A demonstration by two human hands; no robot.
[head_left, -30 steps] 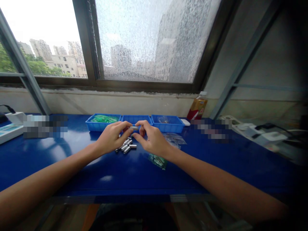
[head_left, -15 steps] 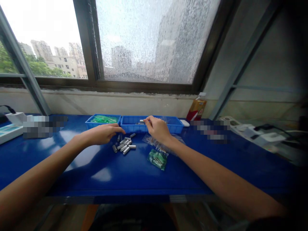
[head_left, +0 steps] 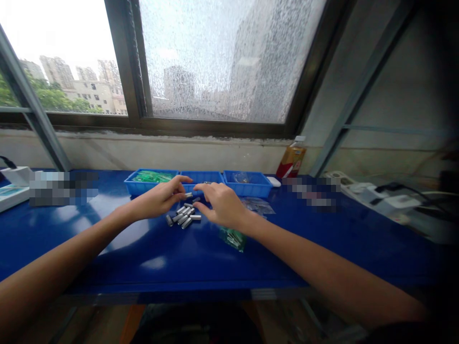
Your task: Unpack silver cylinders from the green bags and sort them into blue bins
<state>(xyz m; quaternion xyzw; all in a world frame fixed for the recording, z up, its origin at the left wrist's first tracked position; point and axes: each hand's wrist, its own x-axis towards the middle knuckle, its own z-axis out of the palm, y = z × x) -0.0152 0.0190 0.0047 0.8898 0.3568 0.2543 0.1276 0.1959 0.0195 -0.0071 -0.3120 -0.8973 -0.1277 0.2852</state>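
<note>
Several short metal cylinders lie in a loose pile on the blue table. Over the pile's back left edge is my left hand, its thumb and fingers around a small metal cylinder. My right hand hovers just right of the pile, thumb and fingers apart, with nothing seen between them. Beneath its wrist lies a green bag of metal pieces. Behind the hands stand a blue tray with green bags and a blue divided tray holding a clear bag.
Clear plastic bags lie right of my right hand. A bottle stands by the wall, beside a white object. Power strips with plugs are at the far left and right. A window is behind.
My right hand has come from the divided tray down and left toward the pile, its fingers now apart, without the small piece it held. My left hand has moved slightly right and now grips a cylinder.
</note>
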